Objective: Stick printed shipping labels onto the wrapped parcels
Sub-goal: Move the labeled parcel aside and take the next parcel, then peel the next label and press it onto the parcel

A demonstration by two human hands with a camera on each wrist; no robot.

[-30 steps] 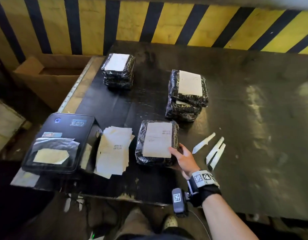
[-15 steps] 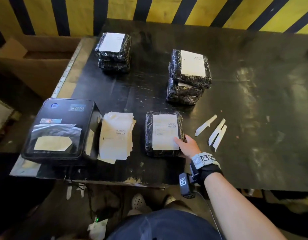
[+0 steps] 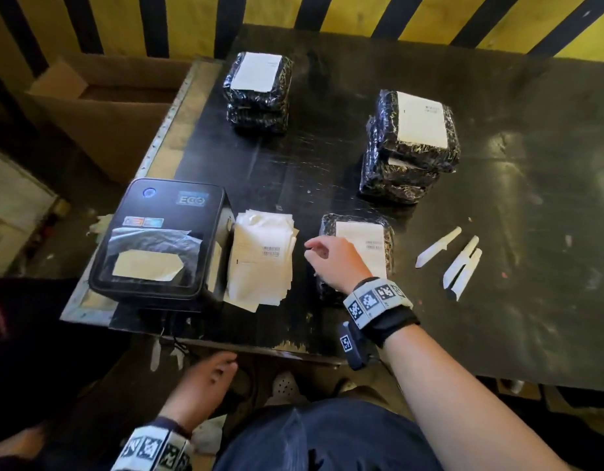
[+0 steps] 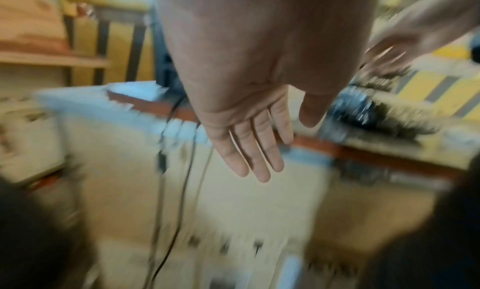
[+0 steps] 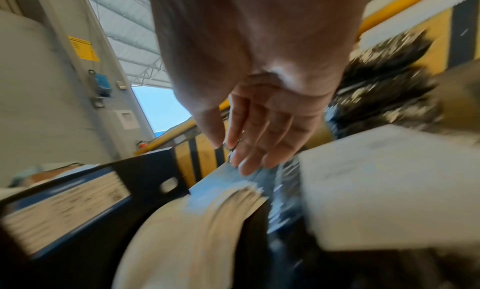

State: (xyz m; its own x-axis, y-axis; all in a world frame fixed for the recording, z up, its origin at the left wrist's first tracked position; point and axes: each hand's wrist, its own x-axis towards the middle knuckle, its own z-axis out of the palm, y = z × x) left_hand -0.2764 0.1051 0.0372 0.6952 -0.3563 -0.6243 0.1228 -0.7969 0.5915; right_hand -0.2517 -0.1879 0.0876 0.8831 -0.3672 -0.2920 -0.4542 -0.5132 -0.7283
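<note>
The dark, scuffed tabletop (image 3: 497,300) carries a black label printer (image 3: 157,239) at its near left corner, with a loose pile of printed labels (image 3: 259,260) just beside it. A single wrapped parcel (image 3: 356,226) with a label on top lies near the near edge, and three white backing strips (image 3: 453,256) lie to its right. Toward the far edge stand two stacks of labelled parcels, one by the left edge (image 3: 258,93) and one nearer the middle (image 3: 409,144).

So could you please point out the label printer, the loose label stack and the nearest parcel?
label printer (image 3: 164,212): head view, top cover.
label stack (image 3: 259,263): head view, top sheet.
nearest parcel (image 3: 368,232): head view, its white label.
</note>
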